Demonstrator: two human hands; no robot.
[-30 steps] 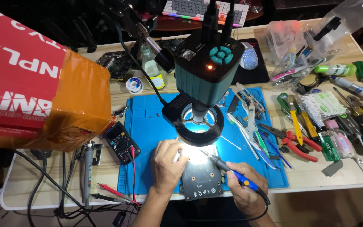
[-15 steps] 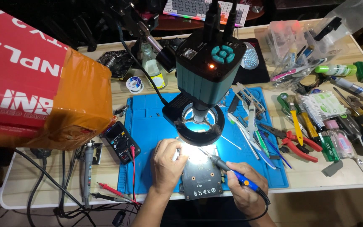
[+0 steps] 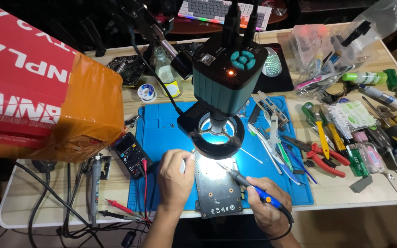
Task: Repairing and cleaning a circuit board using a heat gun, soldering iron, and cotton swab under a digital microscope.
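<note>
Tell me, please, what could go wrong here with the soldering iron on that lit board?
The left hand lies right beside the soldering iron tip on the circuit board, so a slip could burn a finger. The iron's cable hangs off the table edge and might snag. The glare under the ring light could hide the joint.

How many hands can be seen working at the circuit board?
2: the left hand rests on the circuit board's left edge; the right hand holds the soldering iron at its right.
</note>
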